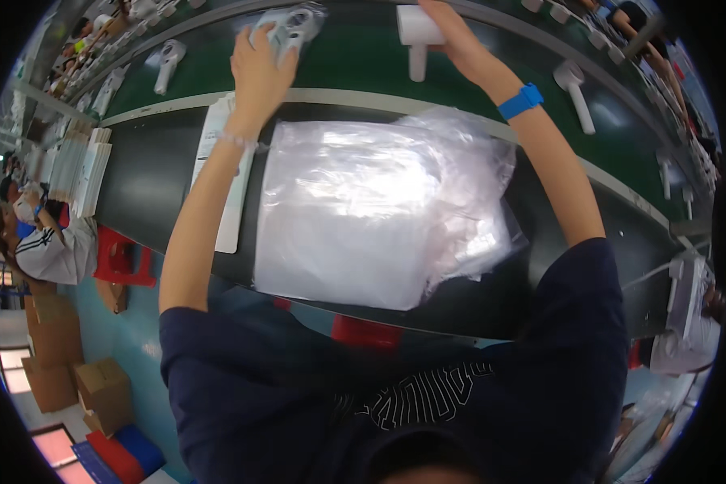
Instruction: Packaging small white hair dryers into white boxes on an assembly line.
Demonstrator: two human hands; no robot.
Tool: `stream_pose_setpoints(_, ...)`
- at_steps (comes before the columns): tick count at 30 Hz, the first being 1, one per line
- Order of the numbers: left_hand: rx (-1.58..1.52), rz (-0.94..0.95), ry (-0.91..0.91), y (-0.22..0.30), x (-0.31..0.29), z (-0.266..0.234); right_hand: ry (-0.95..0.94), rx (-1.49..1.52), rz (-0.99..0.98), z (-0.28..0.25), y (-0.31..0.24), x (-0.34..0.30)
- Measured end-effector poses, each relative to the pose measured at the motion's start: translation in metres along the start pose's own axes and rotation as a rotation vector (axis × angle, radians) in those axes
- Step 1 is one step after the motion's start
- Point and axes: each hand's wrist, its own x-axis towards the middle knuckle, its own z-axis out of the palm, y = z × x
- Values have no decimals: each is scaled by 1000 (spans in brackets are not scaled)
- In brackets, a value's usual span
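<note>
At the far side, my left hand (262, 77) grips a white device in a clear plastic bag (294, 31) over the green belt, fingers curved across its left side. My right hand (462, 44) is closed around the head of a white hair-dryer-shaped device (417, 28), whose handle points toward me. Part of the right hand is cut off at the upper edge. Between my arms a stack of clear plastic bags (343, 218) covers the middle of the dark table. Under my left forearm lies a flat white printed sheet or carton (232, 211).
More white devices lie on the green belt (347, 64), one at left (168, 68) and one at right (574, 93). Folded white cartons (93, 173) stand at the table's left end. Beyond them sits another person (52, 250). Cardboard boxes (101, 391) stand on the floor at lower left.
</note>
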Motion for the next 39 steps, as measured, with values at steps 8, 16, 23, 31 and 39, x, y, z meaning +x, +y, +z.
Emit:
stream_pose_setpoints(8,-471,1128,-312,250,-160,-107,-111,164,495,-29,-22,-50)
stream_pose_setpoints(16,-409,513,-553,248,-175,-71,-116,400,148,-10,-78,-129)
stream_pose_setpoints(23,-239,610,-504,259,-180,-56,-99,318,-59,-37,-102,-198)
stream_pose_setpoints(31,-670,190,-608,253,-148,-60,72,-105,-31,-27,-137,-221)
stream_pose_setpoints(39,-854,101,-567,230,-142,-60,-36,-425,-130,-70,-167,-265)
